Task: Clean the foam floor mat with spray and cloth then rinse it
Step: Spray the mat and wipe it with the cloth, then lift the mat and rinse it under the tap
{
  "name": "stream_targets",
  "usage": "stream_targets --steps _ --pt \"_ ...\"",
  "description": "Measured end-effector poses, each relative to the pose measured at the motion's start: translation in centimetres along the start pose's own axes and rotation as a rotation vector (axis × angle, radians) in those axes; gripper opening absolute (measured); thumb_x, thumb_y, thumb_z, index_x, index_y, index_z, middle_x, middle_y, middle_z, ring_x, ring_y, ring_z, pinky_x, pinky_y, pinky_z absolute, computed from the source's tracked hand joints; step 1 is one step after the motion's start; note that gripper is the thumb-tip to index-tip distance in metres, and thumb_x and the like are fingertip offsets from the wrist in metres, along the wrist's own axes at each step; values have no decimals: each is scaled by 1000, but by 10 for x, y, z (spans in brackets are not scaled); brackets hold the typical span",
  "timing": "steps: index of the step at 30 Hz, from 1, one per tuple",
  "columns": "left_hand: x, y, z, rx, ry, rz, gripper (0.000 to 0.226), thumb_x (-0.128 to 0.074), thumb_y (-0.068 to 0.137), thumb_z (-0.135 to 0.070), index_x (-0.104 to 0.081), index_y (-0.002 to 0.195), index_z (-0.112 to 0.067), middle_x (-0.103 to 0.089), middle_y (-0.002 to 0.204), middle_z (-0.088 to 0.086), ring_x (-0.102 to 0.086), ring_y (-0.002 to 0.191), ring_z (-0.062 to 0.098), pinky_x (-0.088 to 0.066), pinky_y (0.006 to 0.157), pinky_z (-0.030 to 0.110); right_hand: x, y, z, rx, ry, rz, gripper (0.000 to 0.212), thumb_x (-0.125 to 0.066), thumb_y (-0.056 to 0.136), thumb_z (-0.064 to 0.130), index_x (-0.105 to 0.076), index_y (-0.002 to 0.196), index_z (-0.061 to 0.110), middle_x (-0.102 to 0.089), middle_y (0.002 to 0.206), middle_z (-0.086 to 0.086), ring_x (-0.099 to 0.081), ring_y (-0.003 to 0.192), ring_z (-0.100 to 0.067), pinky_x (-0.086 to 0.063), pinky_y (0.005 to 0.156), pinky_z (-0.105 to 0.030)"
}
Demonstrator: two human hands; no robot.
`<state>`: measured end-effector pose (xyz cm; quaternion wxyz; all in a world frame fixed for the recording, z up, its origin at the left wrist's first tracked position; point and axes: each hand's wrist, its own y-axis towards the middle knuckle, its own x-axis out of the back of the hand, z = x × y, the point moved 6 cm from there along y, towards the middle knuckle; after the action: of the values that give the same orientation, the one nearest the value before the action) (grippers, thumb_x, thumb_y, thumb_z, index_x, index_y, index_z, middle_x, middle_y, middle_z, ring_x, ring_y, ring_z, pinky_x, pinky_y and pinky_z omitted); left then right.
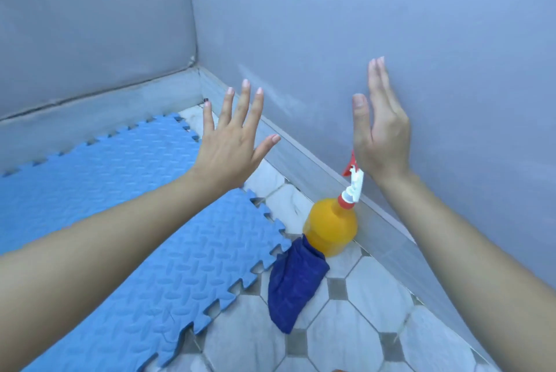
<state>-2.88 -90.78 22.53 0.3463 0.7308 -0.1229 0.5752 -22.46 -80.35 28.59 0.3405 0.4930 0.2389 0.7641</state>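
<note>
A blue foam floor mat (126, 191) with jigsaw edges lies on the tiled floor at the left. An orange spray bottle (331, 228) with a white and red trigger head stands by the wall's base. A dark blue cloth (293, 281) lies crumpled on the tiles, touching the bottle's near side. My left hand (233, 146) is raised above the mat's far edge, fingers spread, holding nothing. My right hand (380, 127) is raised edge-on in front of the wall, above the bottle's trigger, fingers straight and together, empty.
Grey walls (391, 25) meet in a corner at the upper left, with a grey skirting (301, 158) along their base. White octagonal floor tiles (346, 341) with small grey squares fill the lower right.
</note>
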Motion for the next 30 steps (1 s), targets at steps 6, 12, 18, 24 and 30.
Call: stream_targets --steps 6,12,18,24,30 --pt "86 -1 124 179 251 -76 79 -13 91 -65 -6 153 -17 -4 161 10 -10 147 32 -15 112 60 -130 80 112 244 58 213 60 -34 100 47 -32 152 16 -23 161 -12 -31 145 -28 -30 114 -49" --pt "120 -51 227 442 277 24 84 -23 88 -67 3 153 -20 7 161 10 -3 147 33 -22 113 56 -212 80 179 216 10 517 73 -44 95 55 -14 155 28 1 164 -10 -26 145 -31 -29 113 -53" --pt "96 -113 313 572 317 -30 80 -34 90 -61 -9 153 -18 -4 161 12 -14 146 32 -22 111 54 -306 61 163 172 -120 736 78 -50 92 56 -15 155 26 5 164 -6 -16 147 -29 -33 109 -51" --pt "-20 -266 372 1215 122 251 85 -34 89 -66 -7 153 -17 -3 160 14 -9 145 36 -21 110 59 -360 -41 77 -98 -224 1045 92 -62 83 61 -11 153 31 6 163 -4 -5 149 -31 -28 110 -58" --pt "-95 -361 349 1649 -57 373 89 -32 86 -69 -20 147 -5 -20 153 18 -30 132 45 -27 105 62 -376 -96 12 -654 -22 1297 99 -73 80 50 -16 150 9 -41 147 -11 -44 132 -30 -41 100 -37"
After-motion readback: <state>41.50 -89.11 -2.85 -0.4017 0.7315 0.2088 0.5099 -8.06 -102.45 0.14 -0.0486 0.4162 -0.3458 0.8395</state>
